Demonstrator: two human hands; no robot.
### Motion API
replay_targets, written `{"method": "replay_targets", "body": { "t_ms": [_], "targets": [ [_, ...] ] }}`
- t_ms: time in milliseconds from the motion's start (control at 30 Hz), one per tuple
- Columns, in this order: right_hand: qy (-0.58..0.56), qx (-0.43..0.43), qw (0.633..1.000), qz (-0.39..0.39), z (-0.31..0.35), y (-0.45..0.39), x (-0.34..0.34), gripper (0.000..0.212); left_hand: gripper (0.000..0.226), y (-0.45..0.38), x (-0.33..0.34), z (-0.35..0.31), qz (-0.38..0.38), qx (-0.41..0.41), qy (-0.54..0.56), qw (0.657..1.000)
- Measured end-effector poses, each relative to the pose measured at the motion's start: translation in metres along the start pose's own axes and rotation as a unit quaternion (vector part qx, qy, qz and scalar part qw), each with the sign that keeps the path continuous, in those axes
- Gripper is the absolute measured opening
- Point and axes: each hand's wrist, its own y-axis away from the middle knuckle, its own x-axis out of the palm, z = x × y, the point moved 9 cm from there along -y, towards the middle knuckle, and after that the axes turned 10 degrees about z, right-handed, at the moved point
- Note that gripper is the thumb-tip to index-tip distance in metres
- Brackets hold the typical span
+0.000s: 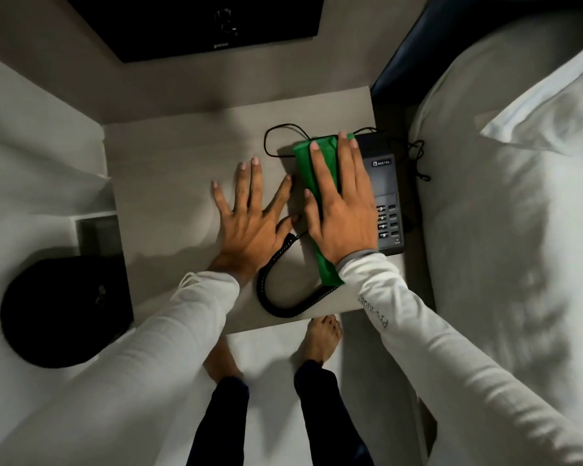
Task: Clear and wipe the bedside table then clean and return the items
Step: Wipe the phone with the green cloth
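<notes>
My left hand (249,216) and right hand (340,210) are bare, without rings or a watch. Both arms wear loose white long sleeves (169,334); the right sleeve shows a grey inner cuff (357,255) and dark printed lettering (372,311). My trousers (320,395) are dark, my feet (320,338) bare.

I cannot see the telephone (382,183) handset: the green cloth (312,169) and right hand (342,210) cover it. Keypad labels are too small to read; the pillow (552,105) is cut off.
</notes>
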Motion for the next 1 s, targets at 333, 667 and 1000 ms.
{"method": "replay_targets", "body": {
  "t_ms": [333, 667, 1000],
  "targets": [
    [0.019, 0.031, 0.999, 0.0, -0.008, 0.076, 0.026, 0.061, 0.069, -0.001, -0.001, 0.0, 0.007, -0.002, 0.006, 1.0],
    [0.001, 0.082, 0.996, 0.044, -0.016, 0.157, 0.059, 0.098, 0.069, 0.005, -0.017, 0.003, 0.079, 0.01, 0.035, 0.996],
    [-0.309, 0.168, 0.924, -0.154, -0.073, 0.1, -0.067, 0.052, 0.067, 0.027, -0.072, -0.027, -0.017, 0.026, 0.091, 0.995]
  ]
}}
